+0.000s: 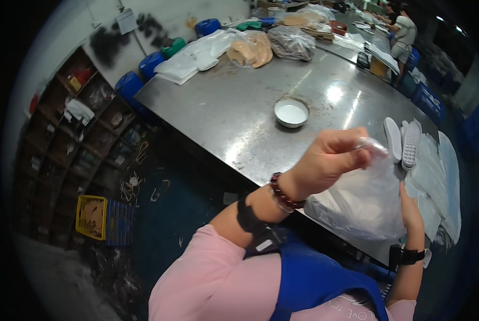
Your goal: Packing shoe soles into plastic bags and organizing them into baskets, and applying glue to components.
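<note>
Bright glare on metal tabletop

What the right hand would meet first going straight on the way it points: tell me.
Past the clear bag beside it, the right hand would probably meet the white shoe soles, though its height is unclear, so it might pass over them.

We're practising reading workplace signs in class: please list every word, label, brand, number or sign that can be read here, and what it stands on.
Pink shirt: white lettering on the chest, partly covered by the blue apron; wording not copied here.
Paper sheet on the wall: any writing is too small and blurred to read.
Clear plastic bag: no lettering can be made out.
Nothing else is readable.
</note>
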{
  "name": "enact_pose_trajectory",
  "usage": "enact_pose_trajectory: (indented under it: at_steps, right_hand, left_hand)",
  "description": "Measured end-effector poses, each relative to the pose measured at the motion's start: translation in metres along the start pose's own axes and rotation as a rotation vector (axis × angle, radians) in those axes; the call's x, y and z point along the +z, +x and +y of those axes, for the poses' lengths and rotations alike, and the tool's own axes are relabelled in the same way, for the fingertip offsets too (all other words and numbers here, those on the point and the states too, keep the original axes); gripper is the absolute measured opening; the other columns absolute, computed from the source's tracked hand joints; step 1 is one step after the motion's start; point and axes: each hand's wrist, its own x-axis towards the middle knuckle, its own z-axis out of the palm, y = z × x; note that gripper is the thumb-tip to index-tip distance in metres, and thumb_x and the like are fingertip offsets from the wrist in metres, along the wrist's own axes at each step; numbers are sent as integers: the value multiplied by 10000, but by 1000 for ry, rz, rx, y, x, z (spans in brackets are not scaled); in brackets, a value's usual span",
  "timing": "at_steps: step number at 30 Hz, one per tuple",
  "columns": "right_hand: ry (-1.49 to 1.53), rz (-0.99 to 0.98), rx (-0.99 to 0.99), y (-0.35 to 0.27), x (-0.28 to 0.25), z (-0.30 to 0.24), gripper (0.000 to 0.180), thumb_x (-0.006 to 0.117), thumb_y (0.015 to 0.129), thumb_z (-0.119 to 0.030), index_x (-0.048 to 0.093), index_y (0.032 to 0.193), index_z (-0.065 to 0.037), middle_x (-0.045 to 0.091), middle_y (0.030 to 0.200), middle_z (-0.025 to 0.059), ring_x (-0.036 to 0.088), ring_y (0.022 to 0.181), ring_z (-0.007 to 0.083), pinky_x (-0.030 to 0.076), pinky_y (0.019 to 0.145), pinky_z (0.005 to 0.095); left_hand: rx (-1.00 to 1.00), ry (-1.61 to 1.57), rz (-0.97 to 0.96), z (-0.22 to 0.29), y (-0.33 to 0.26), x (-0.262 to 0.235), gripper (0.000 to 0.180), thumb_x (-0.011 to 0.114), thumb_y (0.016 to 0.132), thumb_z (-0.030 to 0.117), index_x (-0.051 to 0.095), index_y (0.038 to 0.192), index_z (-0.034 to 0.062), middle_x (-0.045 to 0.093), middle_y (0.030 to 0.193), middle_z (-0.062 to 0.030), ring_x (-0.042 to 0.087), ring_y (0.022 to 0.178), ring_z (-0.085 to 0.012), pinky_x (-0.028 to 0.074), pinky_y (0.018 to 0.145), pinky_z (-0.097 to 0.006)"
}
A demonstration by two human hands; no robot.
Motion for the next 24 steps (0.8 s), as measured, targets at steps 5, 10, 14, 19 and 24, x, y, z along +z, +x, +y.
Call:
enact_pose_trajectory:
  at_steps: [5, 10, 14, 19, 24]
  right_hand:
    - [-164, 374, 240, 13, -123, -25, 113, 505, 783, -63, 572, 873, -48, 619, 824, 172, 598, 770, 364, 450, 664, 461]
    - [252, 786, 156, -12, -174, -39, 135, 546, 863, -127, 594, 968, -58, 541, 675, 26, 515, 587, 142, 405, 541, 292]
    - [1009, 434, 288, -5, -137, -68, 264, 612, 846, -155, 582, 1066, -11, 479, 697, -40, 398, 604, 48, 343, 546, 206]
    - [-167, 553, -45, 3, -128, -137, 789, 696, 710, -122, 302, 1393, -105, 439, 1284, 184, 545, 996, 268, 424, 853, 412]
    - [-345, 95, 230, 10, -135, -75, 650, 529, 723, 20, 407, 1333, -169, 589, 1099, 181, 634, 736, 346, 490, 686, 425]
  left_hand:
    - [282, -8, 261, 13, 24, 4, 372, 602, 885, 211, 483, 1227, 130, 570, 982, -45, 525, 892, -127, 406, 865, -268]
    - [70, -157, 154, 5, 51, 15, 942, 722, 790, 247, 4, 1395, 327, 570, 884, -74, 575, 671, -143, 498, 598, -298]
    - [80, -227, 237, 8, 69, 8, 855, 661, 805, 60, 92, 1384, 329, 575, 829, -42, 557, 636, -103, 457, 498, -237]
    - [-23, -181, 97, 23, 72, 10, 590, 591, 861, 107, 343, 1352, 318, 429, 668, 32, 382, 539, -49, 370, 507, -218]
    - [58, -172, 13, 32, 74, 5, 601, 525, 893, 100, 288, 1405, 307, 407, 661, 32, 334, 500, -39, 375, 512, -201]
